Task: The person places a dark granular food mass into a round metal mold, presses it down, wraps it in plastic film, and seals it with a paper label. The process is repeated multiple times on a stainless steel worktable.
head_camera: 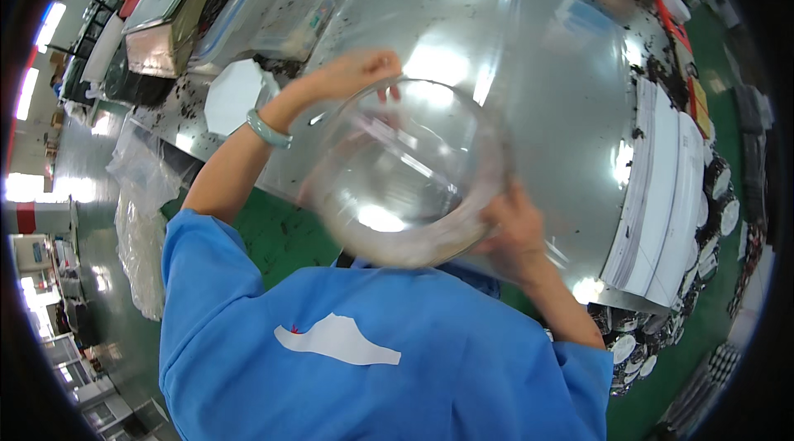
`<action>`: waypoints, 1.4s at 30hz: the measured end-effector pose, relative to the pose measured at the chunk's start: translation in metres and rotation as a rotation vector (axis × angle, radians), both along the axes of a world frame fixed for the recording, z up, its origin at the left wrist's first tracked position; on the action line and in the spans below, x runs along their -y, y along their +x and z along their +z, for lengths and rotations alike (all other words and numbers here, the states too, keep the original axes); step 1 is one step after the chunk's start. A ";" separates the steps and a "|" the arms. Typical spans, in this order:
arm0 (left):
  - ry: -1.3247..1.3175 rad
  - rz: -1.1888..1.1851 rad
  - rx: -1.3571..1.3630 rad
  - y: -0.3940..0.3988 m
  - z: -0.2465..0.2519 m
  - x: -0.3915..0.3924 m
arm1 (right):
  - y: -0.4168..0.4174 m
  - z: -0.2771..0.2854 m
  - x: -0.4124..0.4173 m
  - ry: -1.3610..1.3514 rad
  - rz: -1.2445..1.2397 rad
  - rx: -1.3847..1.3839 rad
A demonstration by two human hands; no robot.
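Note:
A large, round, clear plastic bowl or dome (pixel 403 155) is tilted in front of my chest, its edges blurred. My right hand (pixel 513 227) grips its lower right rim, with the fingers blurred. At the upper left rim is my left hand (pixel 372 73), fingers bent over the edge and partly seen through the clear wall. A pale green bangle (pixel 268 129) circles my left wrist. Beneath the bowl, a shiny clear sheet covers the worktable (pixel 558 131). I cannot tell whether anything lies inside the bowl.
Lidded clear plastic boxes (pixel 291 16) and a white polygonal piece (pixel 234 96) stand at the left. A stack of white sheets (pixel 657 199) lines the right edge. Dark scraps (pixel 186 100) litter the table. Crumpled plastic film (pixel 139 211) hangs at the left.

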State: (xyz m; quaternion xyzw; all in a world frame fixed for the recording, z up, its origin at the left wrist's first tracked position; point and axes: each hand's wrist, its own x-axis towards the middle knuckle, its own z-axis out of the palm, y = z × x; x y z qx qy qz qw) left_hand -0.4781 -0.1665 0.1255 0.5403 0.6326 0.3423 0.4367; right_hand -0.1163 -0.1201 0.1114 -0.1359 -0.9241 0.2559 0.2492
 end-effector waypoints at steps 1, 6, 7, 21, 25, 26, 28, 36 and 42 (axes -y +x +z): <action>0.050 0.005 0.035 0.003 0.029 -0.011 | -0.007 0.000 0.006 0.007 0.024 0.006; -0.053 -0.347 0.197 -0.035 0.098 0.008 | -0.010 -0.028 -0.021 -0.340 -0.062 0.156; -0.187 -0.429 0.218 -0.039 0.095 0.012 | -0.022 -0.027 -0.042 -0.195 -0.184 0.147; -0.513 -0.333 -0.163 -0.014 -0.041 0.050 | 0.055 0.018 0.014 -0.573 0.306 0.874; -0.618 -0.161 -0.257 0.003 -0.034 0.056 | 0.064 0.039 -0.066 -0.779 -0.226 0.364; -0.513 -0.121 -0.273 0.004 -0.034 0.062 | 0.068 0.027 -0.079 -0.570 -0.257 0.450; -0.293 -0.032 -0.333 -0.004 -0.024 0.077 | 0.070 -0.004 -0.109 -0.137 -0.305 0.578; -0.049 0.887 -1.145 -0.043 0.005 0.158 | -0.156 0.024 -0.314 0.362 -0.225 0.160; -0.177 0.996 -0.899 -0.053 0.006 0.139 | -0.309 -0.066 -0.514 0.751 -0.436 0.141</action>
